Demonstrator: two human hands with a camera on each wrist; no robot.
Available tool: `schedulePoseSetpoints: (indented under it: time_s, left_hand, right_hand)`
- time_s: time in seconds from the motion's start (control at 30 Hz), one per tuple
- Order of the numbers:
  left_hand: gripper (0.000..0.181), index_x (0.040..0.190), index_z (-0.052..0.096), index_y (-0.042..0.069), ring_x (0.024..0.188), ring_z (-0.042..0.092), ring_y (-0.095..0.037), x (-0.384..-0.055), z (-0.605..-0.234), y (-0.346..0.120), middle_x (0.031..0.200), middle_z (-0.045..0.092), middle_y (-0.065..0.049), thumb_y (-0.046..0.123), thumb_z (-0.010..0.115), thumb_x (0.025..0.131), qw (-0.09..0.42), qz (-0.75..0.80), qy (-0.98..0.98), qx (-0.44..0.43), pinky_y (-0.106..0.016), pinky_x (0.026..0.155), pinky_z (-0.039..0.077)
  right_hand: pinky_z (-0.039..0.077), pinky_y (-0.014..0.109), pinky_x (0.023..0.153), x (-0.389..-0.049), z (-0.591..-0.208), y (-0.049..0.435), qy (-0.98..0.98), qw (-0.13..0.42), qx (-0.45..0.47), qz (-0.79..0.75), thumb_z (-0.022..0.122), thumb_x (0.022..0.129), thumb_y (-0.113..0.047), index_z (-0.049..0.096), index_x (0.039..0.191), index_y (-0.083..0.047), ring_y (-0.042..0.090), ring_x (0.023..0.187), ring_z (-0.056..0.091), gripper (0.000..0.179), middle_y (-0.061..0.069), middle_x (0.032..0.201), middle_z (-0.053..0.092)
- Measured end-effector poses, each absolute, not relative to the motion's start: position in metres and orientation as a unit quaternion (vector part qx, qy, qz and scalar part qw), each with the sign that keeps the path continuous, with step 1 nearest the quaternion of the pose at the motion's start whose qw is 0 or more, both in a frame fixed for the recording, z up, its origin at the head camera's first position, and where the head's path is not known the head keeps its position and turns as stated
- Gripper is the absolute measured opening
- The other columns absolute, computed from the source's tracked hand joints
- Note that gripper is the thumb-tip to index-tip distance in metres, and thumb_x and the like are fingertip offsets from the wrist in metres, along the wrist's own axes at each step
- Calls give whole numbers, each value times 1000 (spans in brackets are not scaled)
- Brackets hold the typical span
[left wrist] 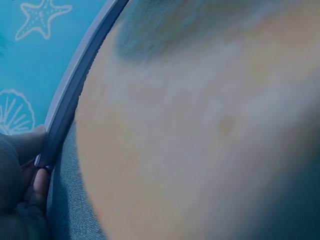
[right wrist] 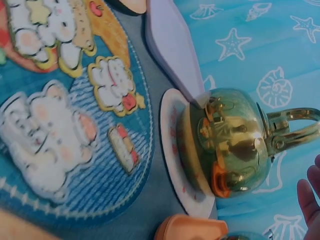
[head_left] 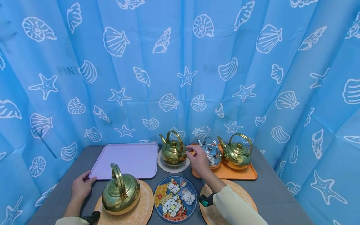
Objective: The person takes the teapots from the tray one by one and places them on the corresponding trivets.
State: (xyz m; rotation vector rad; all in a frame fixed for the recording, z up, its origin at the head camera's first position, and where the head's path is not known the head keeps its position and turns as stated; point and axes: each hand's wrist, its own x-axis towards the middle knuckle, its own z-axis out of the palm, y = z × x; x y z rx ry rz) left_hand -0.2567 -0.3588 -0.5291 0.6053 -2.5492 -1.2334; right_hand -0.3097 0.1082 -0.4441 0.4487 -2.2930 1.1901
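My left hand [head_left: 81, 186] pinches the near-left corner of a lilac tray [head_left: 126, 161]. In the left wrist view, the thumb [left wrist: 30, 144] lies over the tray's rim [left wrist: 72, 92], with fingertips below it. My right hand [head_left: 200, 160] is beside a small gold kettle [head_left: 173, 153] that stands on a white round mat [head_left: 168, 168]. Its fingers are loosely bent near the kettle's handle; the right wrist view shows a gap between these fingers [right wrist: 307, 200] and the handle [right wrist: 295, 131].
A larger gold kettle [head_left: 121, 193] stands on a tan round mat [head_left: 146, 203] at front left. An orange tray [head_left: 251, 175] at right bears a silver kettle [head_left: 212, 154] and another gold kettle [head_left: 237, 156]. A cartoon-print mat [head_left: 175, 198] lies front centre; a blue curtain [head_left: 168, 78] hangs behind.
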Motion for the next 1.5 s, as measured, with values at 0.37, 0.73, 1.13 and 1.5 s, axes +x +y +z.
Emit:
schedulePoseSetpoints:
  time_s: [0.37,0.73,1.13,1.5]
  left_hand:
    - [52,141,37,-12,124,41,-52,-256,-528,-358,137,39,-39,13,56,99,122,-426,-872,207,-60,100,37]
    - [52,142,37,-11,125,38,-53,-255,-530,-358,137,38,-40,13,55,99,123,-425,-872,210,-61,100,36]
    - [54,143,36,-10,127,36,-54,-258,-530,-358,139,37,-39,14,56,99,115,-420,-873,220,-61,101,35]
    - [52,141,38,-12,125,39,-53,-256,-531,-358,137,38,-40,12,57,98,126,-417,-876,209,-60,100,36]
  right_hand:
    - [52,31,64,-294,-464,139,-849,258,148,437,72,88,-6,73,105,-8,17,79,60,18,5,93,67]
    - [55,34,73,-285,-483,164,-862,223,104,444,72,88,-7,73,106,-6,18,89,64,17,2,99,69]
    - [51,30,70,-277,-500,189,-882,193,63,426,71,90,-11,73,103,-14,12,83,59,13,-3,98,68]
    - [49,31,68,-271,-504,216,-907,143,33,395,68,93,-17,73,104,-14,16,85,58,12,1,104,68]
